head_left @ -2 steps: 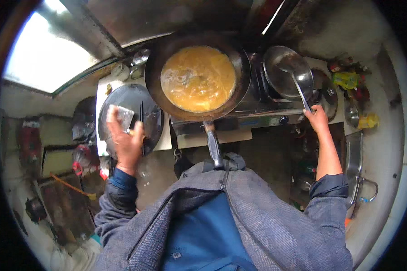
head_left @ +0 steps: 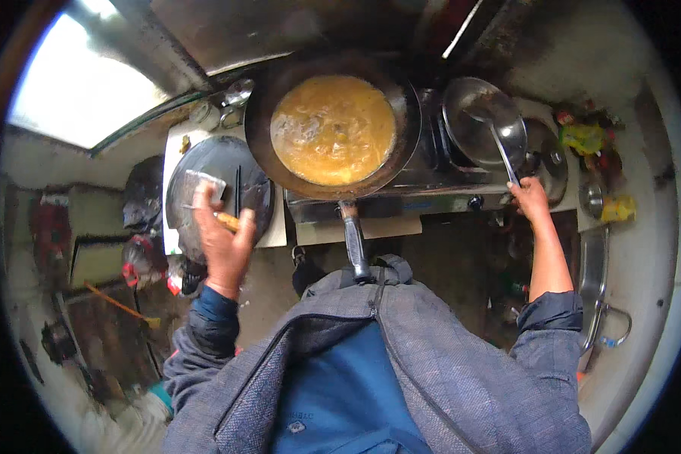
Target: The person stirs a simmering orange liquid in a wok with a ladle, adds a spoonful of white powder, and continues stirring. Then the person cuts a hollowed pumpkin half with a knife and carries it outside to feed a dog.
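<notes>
My left hand point(head_left: 225, 246) is over a dark round cutting board point(head_left: 185, 227), its thumb and fingers apart. A cleaver point(head_left: 228, 221) with a wooden handle and a pale blade is under and between those fingers, and the hand covers part of it. Dark chopsticks point(head_left: 238, 189) lie just right of it on the board. My right hand point(head_left: 531, 198) is closed round the handle of a metal ladle point(head_left: 502, 147). The ladle's head is in a steel pan point(head_left: 461, 121). Between the hands, a big wok point(head_left: 408, 140) holds yellow-orange liquid point(head_left: 340, 136) with a whitish patch at its left.
The wok's handle point(head_left: 356, 246) points toward my waist. A stove point(head_left: 446, 198) runs beneath the wok and pan. A lid point(head_left: 554, 163) is right of the pan. Yellow packages point(head_left: 583, 138) and a metal bowl point(head_left: 592, 198) stand farther right. A glass jar point(head_left: 203, 116) is behind the board.
My left hand has shifted slightly right above the cutting board, and the cleaver sits at a slightly different angle. My right hand stays on the ladle.
</notes>
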Available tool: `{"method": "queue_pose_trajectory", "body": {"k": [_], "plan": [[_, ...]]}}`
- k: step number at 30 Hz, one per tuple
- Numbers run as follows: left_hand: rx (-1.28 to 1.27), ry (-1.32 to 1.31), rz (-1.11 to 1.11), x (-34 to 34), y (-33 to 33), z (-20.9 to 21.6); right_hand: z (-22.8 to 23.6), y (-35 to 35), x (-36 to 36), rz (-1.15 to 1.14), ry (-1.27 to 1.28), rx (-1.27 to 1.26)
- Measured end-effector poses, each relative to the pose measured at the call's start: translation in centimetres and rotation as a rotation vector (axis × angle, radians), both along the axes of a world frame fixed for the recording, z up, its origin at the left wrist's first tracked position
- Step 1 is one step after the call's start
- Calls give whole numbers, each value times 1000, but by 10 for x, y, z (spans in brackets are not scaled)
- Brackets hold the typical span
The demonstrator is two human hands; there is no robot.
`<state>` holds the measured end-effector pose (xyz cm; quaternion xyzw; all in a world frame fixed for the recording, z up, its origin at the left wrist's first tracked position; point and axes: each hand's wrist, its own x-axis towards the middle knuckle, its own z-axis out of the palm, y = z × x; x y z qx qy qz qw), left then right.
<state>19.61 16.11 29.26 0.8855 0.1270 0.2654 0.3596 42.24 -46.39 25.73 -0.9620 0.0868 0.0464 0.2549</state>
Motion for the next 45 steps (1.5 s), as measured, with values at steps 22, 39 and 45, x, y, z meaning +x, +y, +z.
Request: {"method": "queue_pose_trajectory", "body": {"k": [22, 39, 45], "plan": [[-1667, 515, -332, -5, -177, -27, 201, 114, -6, 603, -258, 119], [-1588, 385, -146, -6, -198, -20, 227, 325, 95, 1308, -13, -1048], [-1563, 368, -85, -5, -202, -15, 152, 310, 120, 1349, -234, -700]]}}
